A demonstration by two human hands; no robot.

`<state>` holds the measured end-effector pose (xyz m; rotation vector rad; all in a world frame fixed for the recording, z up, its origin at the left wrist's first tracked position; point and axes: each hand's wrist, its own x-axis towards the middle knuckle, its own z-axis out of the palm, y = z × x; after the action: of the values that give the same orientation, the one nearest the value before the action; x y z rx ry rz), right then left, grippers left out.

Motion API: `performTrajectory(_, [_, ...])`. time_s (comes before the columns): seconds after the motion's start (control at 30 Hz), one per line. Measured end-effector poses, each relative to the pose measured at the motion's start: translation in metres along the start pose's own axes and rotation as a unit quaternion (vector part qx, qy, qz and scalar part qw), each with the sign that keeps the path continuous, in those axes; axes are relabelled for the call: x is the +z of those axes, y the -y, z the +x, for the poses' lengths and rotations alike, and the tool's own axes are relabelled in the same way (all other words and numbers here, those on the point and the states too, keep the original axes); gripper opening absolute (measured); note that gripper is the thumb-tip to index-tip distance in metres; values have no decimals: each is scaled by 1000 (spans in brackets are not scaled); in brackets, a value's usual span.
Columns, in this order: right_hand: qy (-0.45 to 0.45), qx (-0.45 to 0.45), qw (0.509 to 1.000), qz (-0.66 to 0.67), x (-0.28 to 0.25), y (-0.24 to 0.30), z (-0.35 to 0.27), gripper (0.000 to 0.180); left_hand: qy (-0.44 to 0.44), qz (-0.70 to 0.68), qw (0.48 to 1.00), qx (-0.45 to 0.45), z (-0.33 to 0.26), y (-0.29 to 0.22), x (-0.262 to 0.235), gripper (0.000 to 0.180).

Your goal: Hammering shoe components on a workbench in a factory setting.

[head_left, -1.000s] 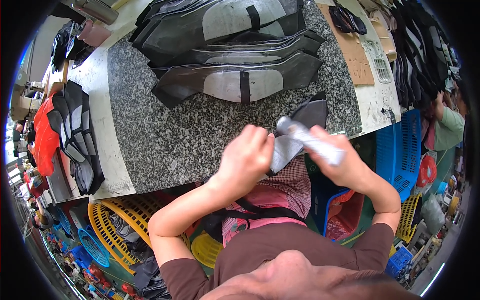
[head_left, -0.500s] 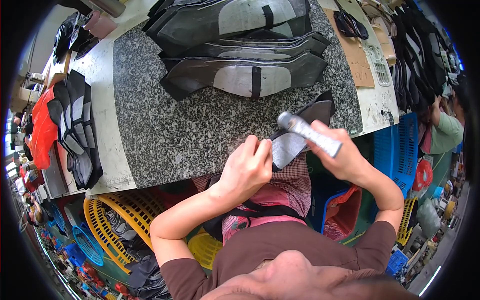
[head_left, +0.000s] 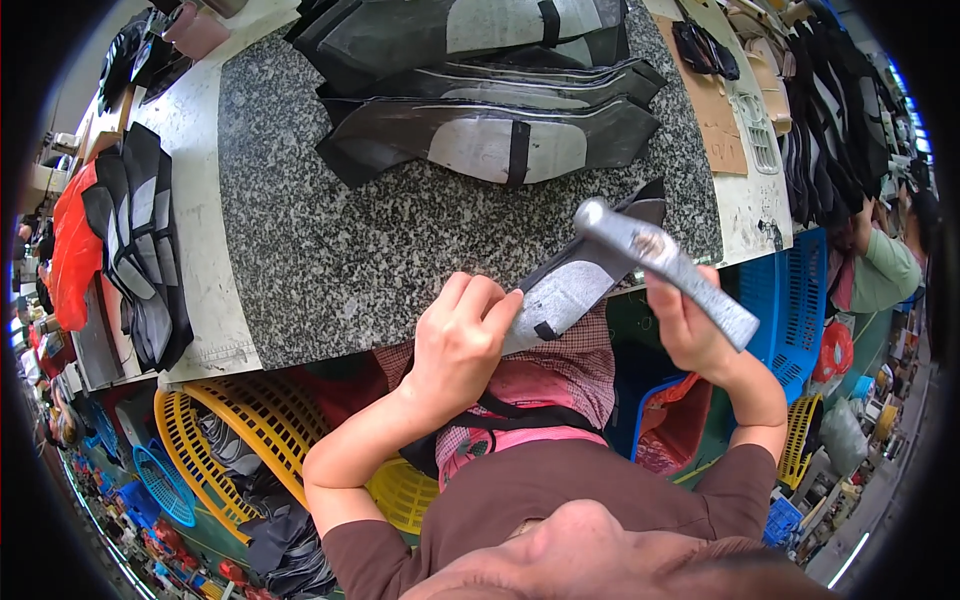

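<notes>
At the near edge of the tabletop (head_left: 205,300), toward its right corner, a dark panel (head_left: 572,290) with a grey patch lies aslant, partly over the stone slab (head_left: 330,250) and partly past the edge, above a checked apron (head_left: 580,355). The left hand (head_left: 455,340) has a narrow grip, thumb and fingers pinched on the panel's lower left end. The right hand (head_left: 690,330) has its grip closed around a metal hammer (head_left: 680,270), whose round face points up and left over the panel; whether the two touch, I cannot tell. Toward the slab's far edge lies a stack (head_left: 600,145) of similar panels, the front one with a black strip across its pale patch. Along the tabletop's left edge are dark and grey pieces (head_left: 140,250) beside a red bag (head_left: 72,245). Near the right edge, a brown board (head_left: 700,95) lies just beside a white plastic tray (head_left: 755,135). Below the left corner stands a yellow basket (head_left: 280,425).
</notes>
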<state>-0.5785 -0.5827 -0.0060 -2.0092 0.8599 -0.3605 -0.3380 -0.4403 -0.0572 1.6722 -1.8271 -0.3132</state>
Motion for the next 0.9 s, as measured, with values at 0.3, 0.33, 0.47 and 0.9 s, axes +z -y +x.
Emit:
performTrajectory(0.3, [-53, -9, 998, -22, -20, -10, 17, 28, 9, -31, 999, 28, 18, 4, 20, 26])
performTrajectory(0.33, [-81, -41, 996, -6, -19, -12, 13, 29, 9, -33, 999, 31, 27, 2, 24, 26])
performTrajectory(0.47, [98, 10, 994, -43, -8, -18, 8, 28, 55, 16, 995, 83, 43, 1, 30, 30])
performTrajectory(0.9, [80, 27, 996, -23, -6, -14, 20, 10, 40, -52, 998, 21, 28, 12, 11, 22])
